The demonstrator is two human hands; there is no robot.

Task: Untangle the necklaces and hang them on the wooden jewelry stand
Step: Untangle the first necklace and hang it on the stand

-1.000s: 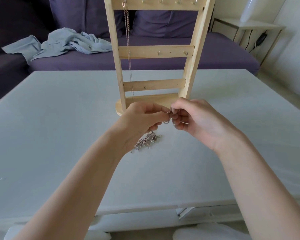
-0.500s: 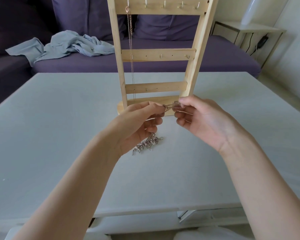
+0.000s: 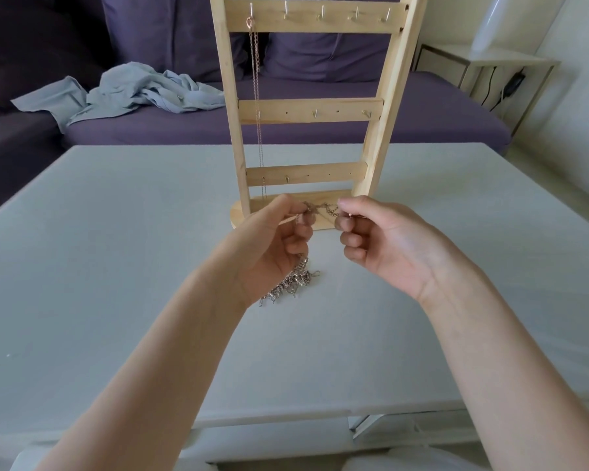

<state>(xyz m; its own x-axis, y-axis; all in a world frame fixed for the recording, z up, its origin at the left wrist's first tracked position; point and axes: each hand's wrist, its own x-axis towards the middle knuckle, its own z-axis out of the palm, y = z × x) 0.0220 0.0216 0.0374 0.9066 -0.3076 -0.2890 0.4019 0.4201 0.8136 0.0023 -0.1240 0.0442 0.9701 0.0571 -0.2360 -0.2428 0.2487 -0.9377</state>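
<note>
From my feed: purple sofa (image 3: 286, 127) across the back, a crumpled pale-blue cloth (image 3: 133, 93) lying on its seat. In front of it the pale desk (image 3: 116, 266) fills most of the view. A wooden jewelry stand (image 3: 306, 110) is upright at the desk's far middle – three crossbars with small hooks, and one thin rose-gold chain (image 3: 256, 96) hanging from the leftmost top hook down toward the base.

Both hands are raised just in front of the stand's base, a short gap between them. Left hand (image 3: 272, 246) pinches one end of a fine chain (image 3: 322, 209); right hand (image 3: 378, 239) pinches the other end – the short run sags slightly between the fingertips (the clasp is too small for me to make out). Below the left hand a silver tangle of necklaces (image 3: 295, 282) rests on the desk, partly hidden by the palm.
</note>
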